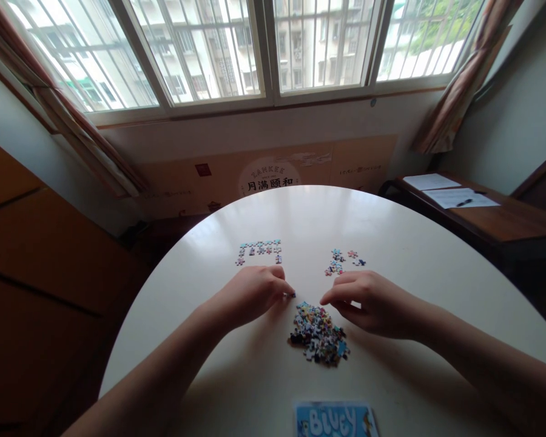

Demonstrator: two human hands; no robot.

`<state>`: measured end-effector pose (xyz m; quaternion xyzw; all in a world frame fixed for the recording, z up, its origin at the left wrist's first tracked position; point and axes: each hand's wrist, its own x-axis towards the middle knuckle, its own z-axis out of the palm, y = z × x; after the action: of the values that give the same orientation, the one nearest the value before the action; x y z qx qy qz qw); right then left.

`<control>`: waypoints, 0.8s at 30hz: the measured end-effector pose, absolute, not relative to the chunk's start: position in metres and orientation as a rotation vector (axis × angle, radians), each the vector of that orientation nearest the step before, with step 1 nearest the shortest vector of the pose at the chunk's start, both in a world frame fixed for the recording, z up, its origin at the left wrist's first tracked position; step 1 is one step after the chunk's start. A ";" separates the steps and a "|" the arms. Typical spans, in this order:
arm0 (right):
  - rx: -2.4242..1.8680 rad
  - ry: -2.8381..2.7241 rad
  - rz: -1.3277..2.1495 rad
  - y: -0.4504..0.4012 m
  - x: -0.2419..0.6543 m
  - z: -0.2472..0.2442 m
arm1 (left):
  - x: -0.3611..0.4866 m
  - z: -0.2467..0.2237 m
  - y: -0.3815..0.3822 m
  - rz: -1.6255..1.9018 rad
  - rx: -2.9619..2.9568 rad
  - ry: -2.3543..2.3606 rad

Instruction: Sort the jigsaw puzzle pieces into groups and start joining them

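Observation:
My left hand (pixel 259 291) is over the table, left of a heap of jigsaw puzzle pieces (pixel 318 337). Its thumb and index finger are closed on a small dark puzzle piece (pixel 293 295), seen only in part. At the heap's upper right edge hovers my right hand (pixel 361 298), fingers bent and thumb apart, with nothing visible between them. Beyond the left hand, several pieces are laid out in rows (pixel 260 249). A loose cluster of pieces (pixel 335 261) lies past the right hand.
A blue box with "BLUEY" lettering (pixel 334 420) lies at the near side of the round white table (pixel 186 370). On the right, a wooden side table (pixel 523 212) bears papers (pixel 459 198) and a pen (pixel 465 202). Barred windows and curtains are ahead.

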<state>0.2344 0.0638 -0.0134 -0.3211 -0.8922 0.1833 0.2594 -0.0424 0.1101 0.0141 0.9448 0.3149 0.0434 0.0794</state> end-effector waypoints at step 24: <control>-0.816 -2.424 0.488 0.064 0.235 -0.014 | -0.058 0.005 0.136 0.150 2.630 1.742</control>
<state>0.2347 0.0644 -0.0141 -0.3022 -0.8975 0.1808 0.2656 -0.0579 0.1364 0.0046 0.8327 0.5516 0.0474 -0.0084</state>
